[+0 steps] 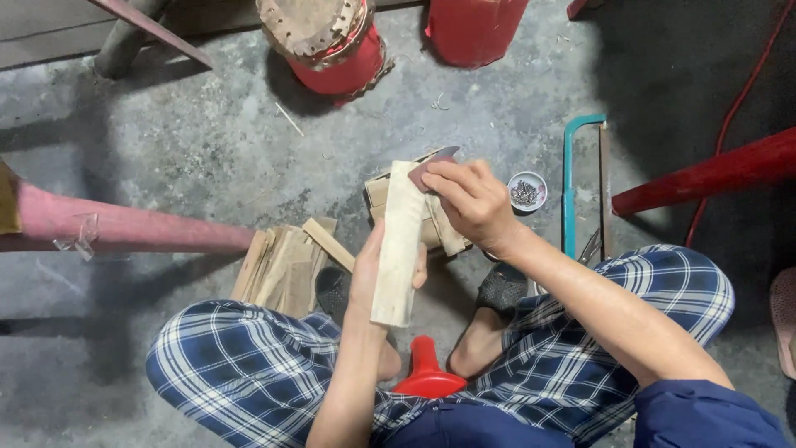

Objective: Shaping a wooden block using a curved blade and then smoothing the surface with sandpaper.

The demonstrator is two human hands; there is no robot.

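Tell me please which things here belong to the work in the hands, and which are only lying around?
In hand:
- left hand holds a pale wood strip upright
- right hand presses a blade at its top end

Lying about:
- pile of wood pieces on the floor
- small dish of nails
- teal-framed saw
- red drums
- red funnel-shaped piece

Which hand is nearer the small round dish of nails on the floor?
Right. The right hand, holding a blade, sits just left of the dish; the left hand, gripping the wooden slat, is farther.
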